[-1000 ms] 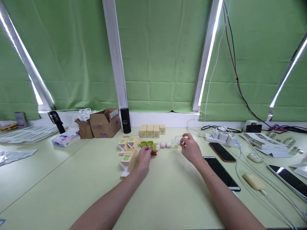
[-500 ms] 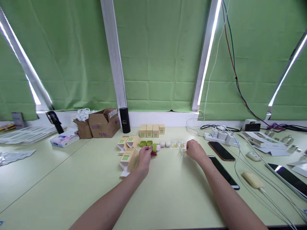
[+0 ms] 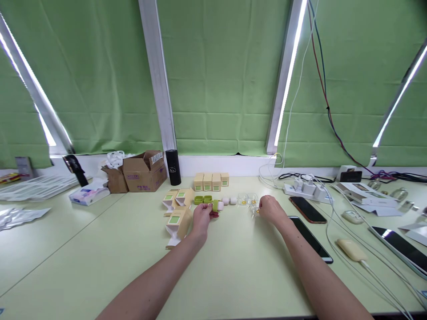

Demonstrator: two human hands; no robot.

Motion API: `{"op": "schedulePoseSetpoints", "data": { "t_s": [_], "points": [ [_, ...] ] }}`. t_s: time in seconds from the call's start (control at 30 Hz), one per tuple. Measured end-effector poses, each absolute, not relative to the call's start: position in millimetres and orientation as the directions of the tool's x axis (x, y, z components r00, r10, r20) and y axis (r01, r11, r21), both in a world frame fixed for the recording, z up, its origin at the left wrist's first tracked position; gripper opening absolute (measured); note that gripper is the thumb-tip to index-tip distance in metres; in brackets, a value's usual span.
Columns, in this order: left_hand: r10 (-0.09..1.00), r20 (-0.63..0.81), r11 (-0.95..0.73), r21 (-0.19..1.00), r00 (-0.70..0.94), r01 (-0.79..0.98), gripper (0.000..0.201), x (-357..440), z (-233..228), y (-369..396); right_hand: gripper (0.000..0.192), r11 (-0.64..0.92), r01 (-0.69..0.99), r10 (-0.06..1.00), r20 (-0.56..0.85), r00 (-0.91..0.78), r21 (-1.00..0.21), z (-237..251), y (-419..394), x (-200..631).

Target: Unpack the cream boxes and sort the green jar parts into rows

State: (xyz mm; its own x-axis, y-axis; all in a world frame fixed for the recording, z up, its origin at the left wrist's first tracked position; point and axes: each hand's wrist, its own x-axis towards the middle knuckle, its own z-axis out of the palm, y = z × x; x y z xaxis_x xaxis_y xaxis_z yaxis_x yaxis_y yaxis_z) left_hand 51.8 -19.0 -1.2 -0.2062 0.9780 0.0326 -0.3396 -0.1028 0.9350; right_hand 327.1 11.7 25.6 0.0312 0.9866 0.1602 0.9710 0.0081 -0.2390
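Observation:
My left hand (image 3: 201, 218) is closed on a small green piece (image 3: 215, 205) with a white rounded part at its right end. Just beyond that hand sit two green square pieces (image 3: 203, 199). White rounded pieces (image 3: 229, 201) lie in a row to their right. My right hand (image 3: 271, 209) is closed in a pinch at a clear plastic piece (image 3: 255, 210) with a yellow spot inside. Behind it stand two similar clear pieces (image 3: 247, 199). Opened small cartons (image 3: 180, 222) lie left of my left hand.
Upright small boxes (image 3: 207, 182) stand at the back, near a black cylinder (image 3: 173, 167) and a cardboard box (image 3: 145, 171). To the right are two phones (image 3: 308, 210), a power strip (image 3: 308, 192), white cables and a cream-coloured device (image 3: 352, 250). A tissue pack (image 3: 89, 194) lies left.
The clear piece at my right hand has tilted slightly and sits more upright. My left hand and the green piece have hardly moved.

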Motion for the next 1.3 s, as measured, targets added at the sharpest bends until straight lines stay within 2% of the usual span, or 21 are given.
{"op": "schedulePoseSetpoints", "data": {
  "t_s": [0.13, 0.23, 0.33, 0.43, 0.53, 0.6, 0.7, 0.83, 1.17, 1.3],
  "points": [
    [0.981, 0.021, -0.091, 0.928, -0.194, -0.36, 0.025, 53, 1, -20, 0.019, 0.003, 0.971, 0.984, 0.176, 0.04, -0.237, 29, 7, 326],
    [0.982, 0.012, -0.084, 0.922, -0.187, -0.378, 0.025, 54, 3, -21, 0.03, -0.009, 0.974, 0.978, 0.201, 0.056, -0.226, 36, 1, 323],
    [0.985, 0.009, -0.078, 0.915, -0.174, -0.396, 0.023, 55, 6, -23, 0.032, 0.03, 0.976, 0.942, 0.332, 0.045, -0.216, 44, -6, 315],
    [0.988, 0.012, -0.076, 0.908, -0.155, -0.413, 0.021, 56, 8, -26, 0.02, 0.21, 0.95, 0.841, 0.538, -0.056, -0.23, 45, -13, 301],
    [0.99, 0.015, -0.074, 0.903, -0.141, -0.423, 0.021, 58, 10, -28, 0.025, 0.503, 0.848, 0.665, 0.701, -0.257, -0.166, 36, -20, 280],
    [0.991, 0.015, -0.072, 0.903, -0.135, -0.425, 0.021, 58, 11, -27, 0.031, 0.636, 0.765, 0.552, 0.752, -0.361, -0.099, 27, -25, 265],
    [0.992, 0.019, -0.069, 0.907, -0.124, -0.416, 0.021, 59, 12, -28, 0.041, 0.726, 0.685, 0.469, 0.771, -0.432, -0.057, 15, -31, 247],
    [0.995, 0.021, -0.056, 0.918, -0.094, -0.392, 0.021, 61, 13, -32, 0.049, 0.771, 0.632, 0.448, 0.774, -0.447, -0.081, 9, -33, 237],
    [0.999, 0.01, -0.024, 0.943, -0.045, -0.332, 0.028, 63, 12, -36, 0.042, 0.798, 0.59, 0.442, 0.788, -0.429, -0.126, 7, -33, 238],
    [0.999, 0.018, -0.03, 0.948, -0.04, -0.316, 0.035, 63, 14, -37, 0.039, 0.795, 0.578, 0.477, 0.778, -0.409, -0.184, 7, -33, 238]
  ]
}}
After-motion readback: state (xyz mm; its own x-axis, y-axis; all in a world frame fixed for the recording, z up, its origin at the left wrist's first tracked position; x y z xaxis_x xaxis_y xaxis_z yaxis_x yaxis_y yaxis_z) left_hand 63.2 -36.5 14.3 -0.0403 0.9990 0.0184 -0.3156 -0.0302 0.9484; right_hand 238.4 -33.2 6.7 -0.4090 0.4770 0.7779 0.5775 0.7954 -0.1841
